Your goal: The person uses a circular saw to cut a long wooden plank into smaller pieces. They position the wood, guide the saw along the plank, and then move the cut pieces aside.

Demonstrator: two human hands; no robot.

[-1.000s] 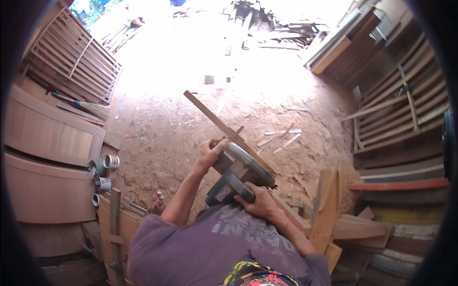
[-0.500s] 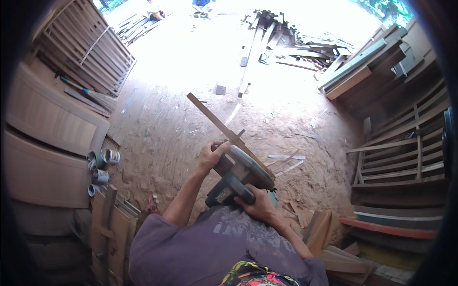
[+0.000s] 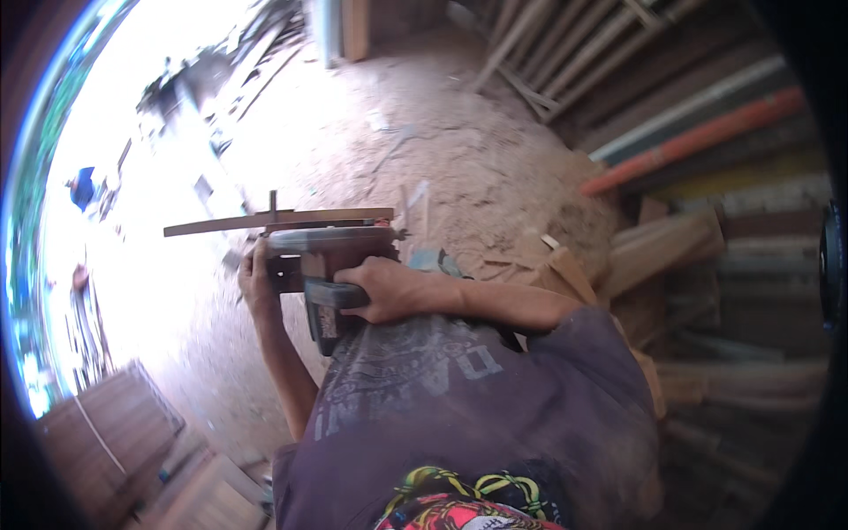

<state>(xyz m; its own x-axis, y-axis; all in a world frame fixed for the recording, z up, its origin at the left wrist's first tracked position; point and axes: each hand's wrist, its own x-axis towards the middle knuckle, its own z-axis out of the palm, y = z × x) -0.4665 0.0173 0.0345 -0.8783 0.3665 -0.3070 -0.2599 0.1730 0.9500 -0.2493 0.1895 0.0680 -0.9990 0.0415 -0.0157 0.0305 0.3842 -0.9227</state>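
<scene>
Close in front of my body I hold a dark green and grey circular saw (image 3: 322, 305) with a rounded metal guard. My right hand (image 3: 389, 287) is closed around its handle. At the saw's front end my left hand (image 3: 257, 278) grips the edge, though its fingertips are partly hidden. A long thin wooden strip (image 3: 208, 226) lies along the far side of the guard and sticks out past my left hand. A short dark piece (image 3: 274, 203) stands up across the strip. Whether the strip is fixed to the saw, I cannot tell.
Sandy ground (image 3: 442, 132) with scraps stretches ahead. To the right are an orange-red bar (image 3: 689, 141), stacked boards (image 3: 667, 252) and a slatted wooden frame (image 3: 574, 53). A timber pile (image 3: 265, 40) lies at far left; a slatted panel (image 3: 110, 433) stands lower left.
The view has swung to the right, so the background is turned and blurred. The saw and strip now lie nearly level across the view. Both hands keep their hold on the saw.
</scene>
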